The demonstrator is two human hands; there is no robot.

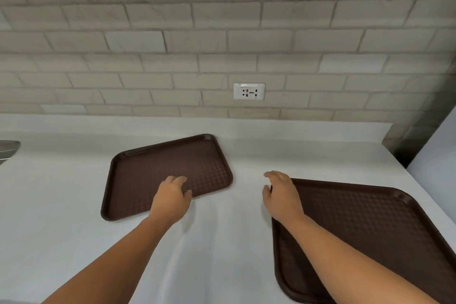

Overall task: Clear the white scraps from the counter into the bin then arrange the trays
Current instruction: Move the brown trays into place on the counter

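Two dark brown trays lie flat on the white counter [74, 205]. The left tray [153, 170] sits askew in the middle, its far right corner turned toward the wall. My left hand [172, 195] rests on that tray's near edge, fingers spread over the rim. The right tray [370, 229] lies at the right, running out of view at the bottom. My right hand [281, 195] is on its far left corner, fingers curled around the rim. No white scraps or bin show in this view.
A pale brick wall [222, 32] rises behind the counter with a white power socket [249, 91] just above it. A metal object [8, 149] pokes in at the left edge. The counter ends at the right beside a wall corner [407, 145].
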